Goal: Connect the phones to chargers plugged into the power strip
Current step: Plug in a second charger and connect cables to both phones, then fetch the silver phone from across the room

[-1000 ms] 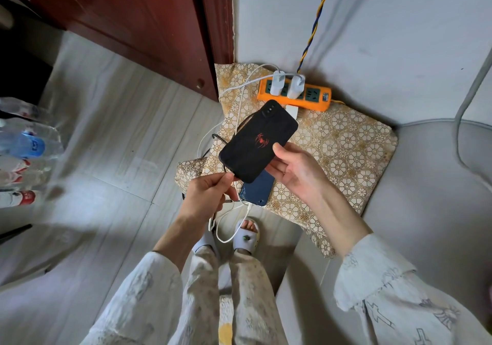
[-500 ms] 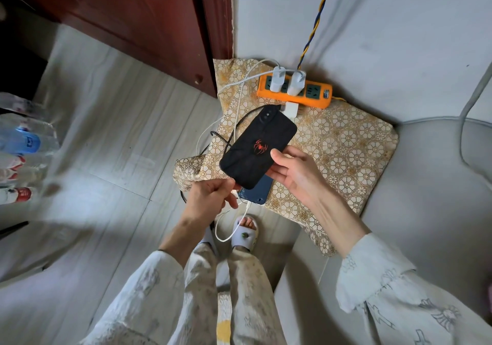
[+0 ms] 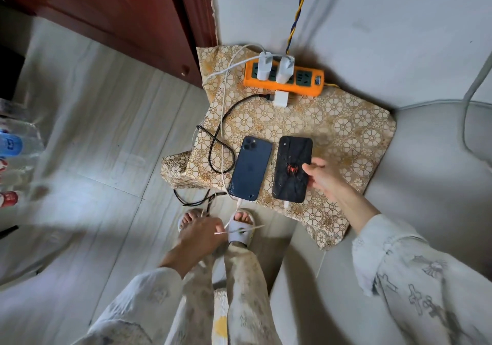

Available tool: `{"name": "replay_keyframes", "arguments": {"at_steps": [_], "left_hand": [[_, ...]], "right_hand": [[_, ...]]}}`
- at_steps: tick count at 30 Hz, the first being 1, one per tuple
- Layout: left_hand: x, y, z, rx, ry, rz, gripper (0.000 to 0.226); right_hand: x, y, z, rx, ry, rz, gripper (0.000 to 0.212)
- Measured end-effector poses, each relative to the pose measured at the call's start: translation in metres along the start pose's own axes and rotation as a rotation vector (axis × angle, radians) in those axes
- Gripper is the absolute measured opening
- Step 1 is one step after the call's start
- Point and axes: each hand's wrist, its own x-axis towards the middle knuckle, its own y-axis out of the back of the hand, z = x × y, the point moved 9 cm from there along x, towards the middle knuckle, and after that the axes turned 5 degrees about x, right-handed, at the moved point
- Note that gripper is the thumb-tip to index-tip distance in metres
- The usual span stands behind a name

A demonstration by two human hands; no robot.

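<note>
- The left hand (image 3: 198,234), low centre of the frame, is curled round a thin white cable (image 3: 241,230) that runs off to the right across the slippers; which plug end it leads to I cannot tell.
- The right hand (image 3: 320,175), right of centre, pinches the right edge of the black phone (image 3: 292,168), thumb on its back, fingers under the edge.
- The black phone lies face down on the patterned cushion (image 3: 354,131), with a white plug at its bottom edge, seemingly seated in the port.
- Just beside it on the left, not touching, lies the blue phone (image 3: 250,168), also face down, with a white plug at its lower end.
- Both phones look like rigid, smooth slabs with glass parts: slippery and fragile, so best taken by the long edges, as the right hand does, and not by the plug.
- The cables are limp and light; they should be held by the stiff plug end, since a pull on the cord could drag a phone off the soft cushion.
- A black cable (image 3: 217,142) loops over the cushion's left edge to a white charger (image 3: 281,99).
- At upper centre, the orange strip (image 3: 306,84) carries two more white chargers (image 3: 274,69).
</note>
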Motion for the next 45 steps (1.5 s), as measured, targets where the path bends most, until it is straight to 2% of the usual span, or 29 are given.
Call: {"name": "replay_keyframes", "arguments": {"at_steps": [2, 4, 7, 11, 15, 22, 29, 31, 34, 37, 41, 45], "left_hand": [[-0.001, 0.002, -0.011, 0.104, 0.001, 0.031, 0.022], [-0.004, 0.008, -0.022, 0.165, 0.018, 0.053, 0.022], [-0.005, 0.013, -0.035, 0.114, 0.017, 0.038, 0.012], [-0.008, 0.01, -0.034, 0.047, -0.012, 0.035, 0.004], [-0.006, 0.008, -0.036, -0.073, 0.007, 0.124, 0.006], [-0.008, 0.026, -0.042, -0.124, -0.017, 0.308, 0.007], [-0.016, 0.015, -0.049, -0.118, 0.021, 0.219, 0.02], [-0.016, 0.013, -0.053, -0.151, 0.017, 0.206, 0.023], [-0.018, 0.013, -0.058, -0.153, 0.012, 0.189, 0.026], [-0.023, 0.016, -0.063, -0.192, 0.0, 0.196, 0.025], [-0.043, 0.028, -0.075, -0.296, 0.062, 0.185, 0.025], [-0.086, 0.056, -0.092, -0.416, 0.121, 0.303, 0.023]], "right_hand": [[0.006, -0.006, 0.014, -0.034, -0.03, 0.002, 0.033], [0.009, -0.015, 0.027, 0.05, -0.079, -0.005, 0.037], [0.012, -0.024, 0.031, 0.078, -0.06, 0.027, 0.036], [0.005, -0.023, 0.009, -0.271, 0.159, 0.194, 0.016], [0.002, -0.031, 0.003, -0.354, 0.206, 0.227, 0.047], [-0.003, -0.053, -0.013, -0.543, 0.306, 0.199, 0.048], [-0.008, -0.067, -0.022, -0.621, 0.219, 0.191, 0.057], [-0.015, -0.065, -0.023, -0.608, 0.241, 0.243, 0.058], [-0.031, -0.073, -0.026, -0.623, 0.328, 0.285, 0.047], [-0.05, -0.097, -0.026, -0.582, 0.406, 0.18, 0.034], [-0.084, -0.134, -0.027, -0.588, 0.387, -0.039, 0.03], [-0.143, -0.173, -0.046, -0.618, 0.452, -0.254, 0.026]]}}
